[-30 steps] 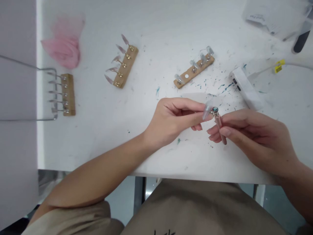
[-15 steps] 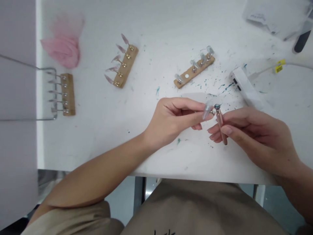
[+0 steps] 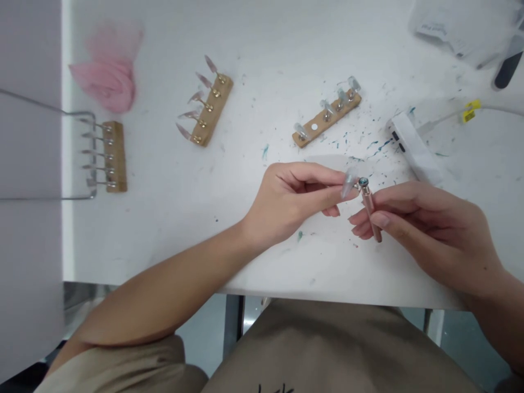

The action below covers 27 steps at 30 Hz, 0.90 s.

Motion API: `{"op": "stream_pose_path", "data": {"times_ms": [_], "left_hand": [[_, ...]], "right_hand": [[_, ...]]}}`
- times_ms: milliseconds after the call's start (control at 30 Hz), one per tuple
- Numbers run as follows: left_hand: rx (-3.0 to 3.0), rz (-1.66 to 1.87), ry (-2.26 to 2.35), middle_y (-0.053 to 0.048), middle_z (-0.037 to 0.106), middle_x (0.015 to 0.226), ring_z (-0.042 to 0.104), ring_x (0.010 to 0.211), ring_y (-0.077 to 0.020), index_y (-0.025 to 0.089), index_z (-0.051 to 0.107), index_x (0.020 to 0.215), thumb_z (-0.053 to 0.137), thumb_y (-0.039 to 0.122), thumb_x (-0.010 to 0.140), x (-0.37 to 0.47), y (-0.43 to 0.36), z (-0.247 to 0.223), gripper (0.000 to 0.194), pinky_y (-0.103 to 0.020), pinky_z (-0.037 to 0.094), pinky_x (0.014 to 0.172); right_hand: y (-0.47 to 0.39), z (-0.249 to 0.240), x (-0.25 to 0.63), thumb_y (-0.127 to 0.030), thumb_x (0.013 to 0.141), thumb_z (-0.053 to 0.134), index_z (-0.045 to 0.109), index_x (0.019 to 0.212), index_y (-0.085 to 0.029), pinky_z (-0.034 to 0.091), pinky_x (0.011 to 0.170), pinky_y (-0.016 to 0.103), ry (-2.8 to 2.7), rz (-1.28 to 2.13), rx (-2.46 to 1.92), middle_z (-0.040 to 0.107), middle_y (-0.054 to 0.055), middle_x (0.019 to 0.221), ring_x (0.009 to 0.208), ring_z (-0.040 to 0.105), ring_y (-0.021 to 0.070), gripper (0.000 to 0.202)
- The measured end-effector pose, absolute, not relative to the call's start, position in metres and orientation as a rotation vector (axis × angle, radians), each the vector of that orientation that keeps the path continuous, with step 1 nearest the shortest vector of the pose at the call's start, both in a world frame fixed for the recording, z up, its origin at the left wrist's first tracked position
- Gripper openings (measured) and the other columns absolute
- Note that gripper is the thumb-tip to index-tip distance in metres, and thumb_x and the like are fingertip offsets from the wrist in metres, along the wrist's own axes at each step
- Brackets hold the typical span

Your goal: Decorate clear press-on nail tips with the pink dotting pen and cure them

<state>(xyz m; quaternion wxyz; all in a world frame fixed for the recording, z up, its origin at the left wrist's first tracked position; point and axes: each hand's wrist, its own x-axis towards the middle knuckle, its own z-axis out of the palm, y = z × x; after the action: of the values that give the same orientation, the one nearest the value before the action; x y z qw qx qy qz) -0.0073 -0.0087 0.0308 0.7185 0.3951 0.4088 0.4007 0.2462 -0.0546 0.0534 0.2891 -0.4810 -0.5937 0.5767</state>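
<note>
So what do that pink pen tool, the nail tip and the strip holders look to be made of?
Pen tool: likely metal, rose-gold satin sheen.
Nail tip in the left hand: clear plastic, see-through and glossy.
Strip holders: seemingly bare wood, matte tan, with small shiny metal-looking pegs.

A white table [image 3: 172,229], speckled with teal flecks, is carrying three wooden nail-tip holders [image 3: 327,114] [image 3: 207,109] [image 3: 112,156], a pink cloth [image 3: 107,82] at the far left, a white box [image 3: 411,147], a cable with a yellow tag [image 3: 469,110], and papers [image 3: 450,27] at the far right
</note>
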Motion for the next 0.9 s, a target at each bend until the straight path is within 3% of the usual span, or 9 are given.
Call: {"op": "stream_pose_path", "data": {"times_ms": [900], "left_hand": [[0.889, 0.88, 0.909, -0.004, 0.098, 0.094, 0.085, 0.073, -0.0152, 0.027, 0.102, 0.088, 0.129, 0.052, 0.074, -0.0101, -0.0094, 0.0286, 0.04, -0.028, 0.079, 0.073]], "right_hand": [[-0.0564, 0.0533, 0.2467, -0.061, 0.124, 0.076, 0.091, 0.12, -0.014, 0.068, 0.09, -0.001, -1.726, 1.476, -1.218, 0.08, 0.005, 0.112, 0.096, 0.082, -0.0009, 0.05]]}}
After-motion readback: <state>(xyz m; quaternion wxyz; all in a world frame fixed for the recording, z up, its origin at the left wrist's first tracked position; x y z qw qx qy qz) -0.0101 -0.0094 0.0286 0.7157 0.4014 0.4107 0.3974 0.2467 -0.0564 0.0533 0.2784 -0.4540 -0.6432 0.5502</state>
